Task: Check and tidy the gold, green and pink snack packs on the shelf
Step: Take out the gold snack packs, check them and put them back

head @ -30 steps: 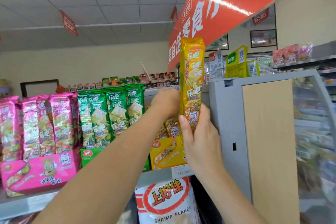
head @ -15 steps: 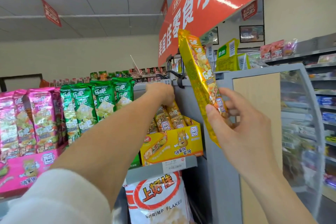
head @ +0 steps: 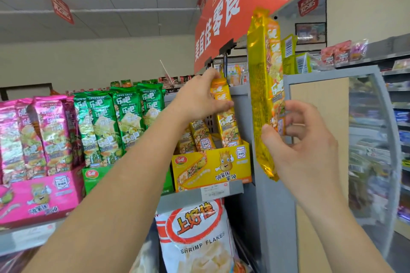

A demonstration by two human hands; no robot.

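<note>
the right hand (head: 297, 139) pinches a tall gold pack (head: 264, 95) upright near its lower end. the left hand (head: 199, 99) grips a second gold pack (head: 226, 122) standing in the gold box (head: 210, 166) below it. best to lower each in straight, label forward. green packs (head: 124, 122) and pink packs (head: 40, 135) stand left of that hand on the grey shop shelf (head: 179, 198).

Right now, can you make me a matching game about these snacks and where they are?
Things:
1. pink packs
2. green packs
3. right hand
4. shrimp flakes bag

Places:
A. below the shelf
B. holds a gold pack up in the air
C. farthest left
D. between the pink and gold ones

Pairs: 1-C, 2-D, 3-B, 4-A
</note>
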